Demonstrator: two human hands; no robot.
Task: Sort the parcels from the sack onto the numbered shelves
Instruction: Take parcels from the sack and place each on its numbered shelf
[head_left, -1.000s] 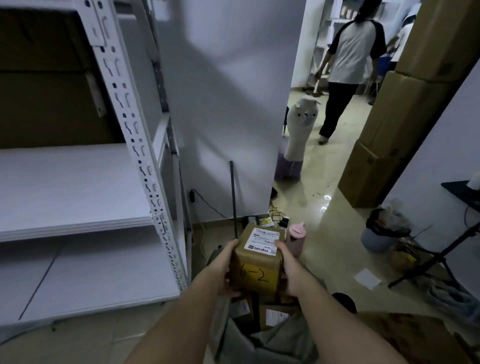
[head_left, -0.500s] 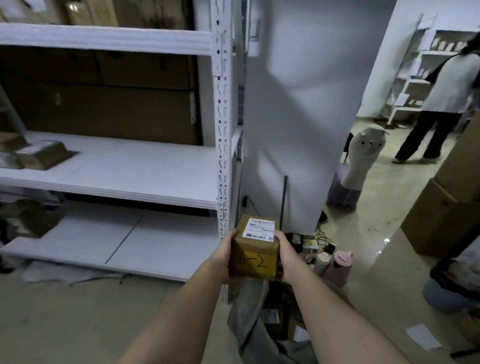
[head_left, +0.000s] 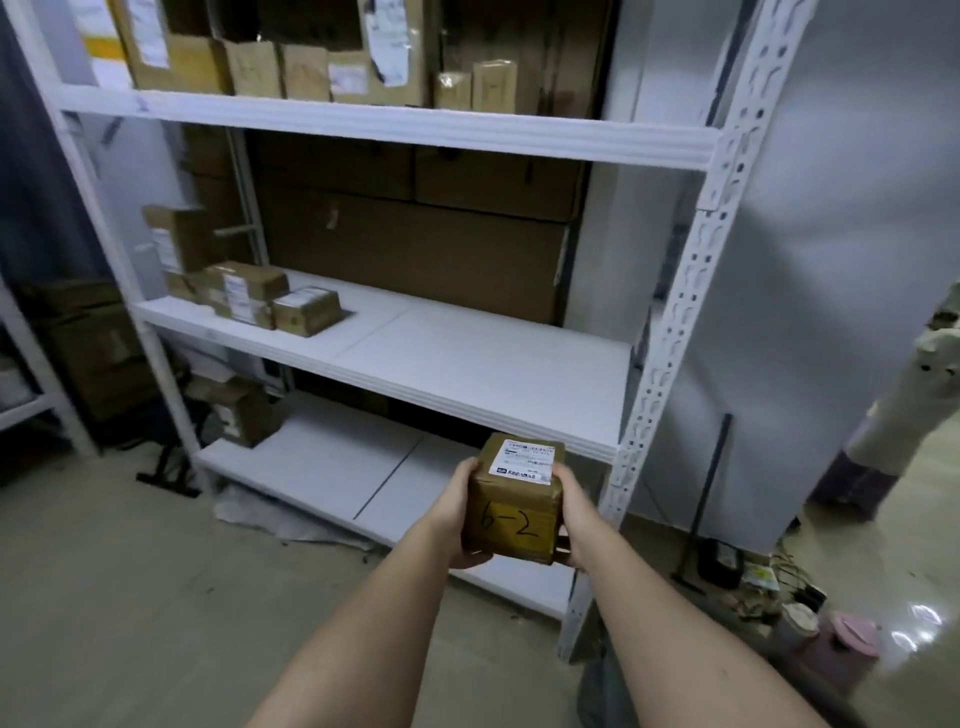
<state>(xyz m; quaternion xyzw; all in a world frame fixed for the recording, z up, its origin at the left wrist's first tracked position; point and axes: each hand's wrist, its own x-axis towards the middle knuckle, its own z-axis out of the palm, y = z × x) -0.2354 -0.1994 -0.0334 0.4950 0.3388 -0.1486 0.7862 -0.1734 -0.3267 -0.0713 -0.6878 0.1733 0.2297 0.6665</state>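
I hold a small brown parcel (head_left: 514, 499) between both hands in front of the white shelf unit (head_left: 670, 312). It carries a white label on top and "6-2" written on its near face. My left hand (head_left: 460, 512) grips its left side and my right hand (head_left: 574, 512) grips its right side. The parcel hangs over the front of the bottom shelf (head_left: 332, 467), just below the edge of the middle shelf (head_left: 467, 353). The grey sack (head_left: 602, 691) shows only as a sliver at the bottom, beside my right forearm.
Several small parcels (head_left: 260, 296) sit at the left of the middle shelf, and one box (head_left: 239, 410) on the bottom shelf's left. Cartons (head_left: 270, 67) fill the top shelf. A white wall panel (head_left: 852, 260) stands right. Cables and a pink cup (head_left: 852, 631) lie on the floor.
My view has swung left from the doorway and the sack to the shelf unit. The parcel stays gripped in both hands, now raised in front of the lower shelves.
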